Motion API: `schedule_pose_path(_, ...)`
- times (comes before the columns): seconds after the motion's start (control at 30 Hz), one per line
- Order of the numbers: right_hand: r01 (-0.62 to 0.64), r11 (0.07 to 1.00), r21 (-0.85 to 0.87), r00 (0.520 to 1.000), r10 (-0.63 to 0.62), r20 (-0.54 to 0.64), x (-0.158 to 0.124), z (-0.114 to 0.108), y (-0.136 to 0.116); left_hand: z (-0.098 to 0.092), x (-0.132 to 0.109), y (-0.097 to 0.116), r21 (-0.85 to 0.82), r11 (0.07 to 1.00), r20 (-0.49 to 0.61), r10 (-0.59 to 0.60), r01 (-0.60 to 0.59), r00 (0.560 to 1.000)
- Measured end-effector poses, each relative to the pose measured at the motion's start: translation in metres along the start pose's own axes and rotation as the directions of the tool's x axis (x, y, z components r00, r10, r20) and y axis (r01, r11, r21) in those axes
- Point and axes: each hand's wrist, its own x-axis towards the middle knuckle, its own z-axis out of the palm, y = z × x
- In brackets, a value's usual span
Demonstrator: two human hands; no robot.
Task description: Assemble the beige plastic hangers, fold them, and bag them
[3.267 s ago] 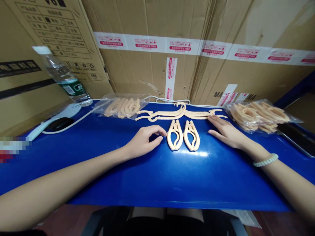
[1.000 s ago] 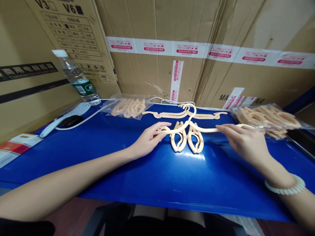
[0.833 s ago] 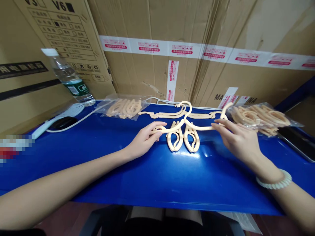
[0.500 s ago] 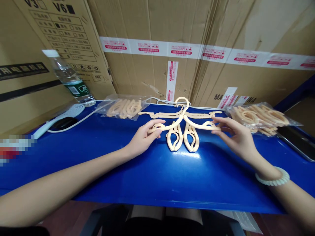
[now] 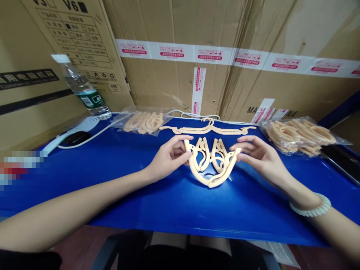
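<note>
The left hand [image 5: 168, 159] and right hand [image 5: 260, 159] pinch the arm tips of the bent hanger [image 5: 209, 180]; an uneven squeeze might twist its hinge or knock the folded pair [image 5: 203, 148] behind it.

The head-worn camera looks forward and down, close over the blue table [image 5: 168, 213]. At frame centre the left hand [image 5: 168, 159] and right hand [image 5: 261, 161] pinch the hanger [image 5: 213, 182] — their arms run off at 8 and 4 o'clock. Cardboard boxes [image 5: 174, 82] close off 12 o'clock.

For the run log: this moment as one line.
left hand: holds hanger end | right hand: holds other end | hanger: V-shaped, near two folded hangers
</note>
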Motion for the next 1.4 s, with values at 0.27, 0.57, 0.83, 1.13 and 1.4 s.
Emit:
schedule_pose_path(0.27, 0.127, 0.971, -0.201, 0.941, -0.054, 0.334, -0.014, 0.023, -0.015, 0.004, -0.003, 0.001, 0.065, 0.998, 0.041, 0.013, -0.015, 0.999)
schedule_pose_path(0.57, 0.310, 0.918, -0.248, 0.842, -0.144, 0.520, -0.017, 0.027, -0.023, 0.011, -0.008, 0.005, 0.035, 0.999, 0.043, 0.017, -0.019, 0.999)
schedule_pose_path(0.83, 0.195, 0.950, -0.245, 0.896, -0.071, 0.438, -0.018, 0.026, -0.024, 0.015, -0.011, 0.004, -0.018, 0.997, -0.014, 0.078, -0.078, 0.997)
schedule_pose_path(1.13, 0.130, 0.967, -0.218, 0.926, -0.039, 0.377, -0.019, 0.024, -0.019, 0.016, -0.013, 0.007, 0.006, 0.984, 0.075, 0.179, -0.180, 0.981)
schedule_pose_path(1.4, 0.135, 0.980, -0.147, 0.886, -0.053, 0.461, -0.021, 0.023, -0.015, 0.016, -0.016, 0.004, -0.021, 0.995, 0.287, 0.096, -0.094, 0.953)
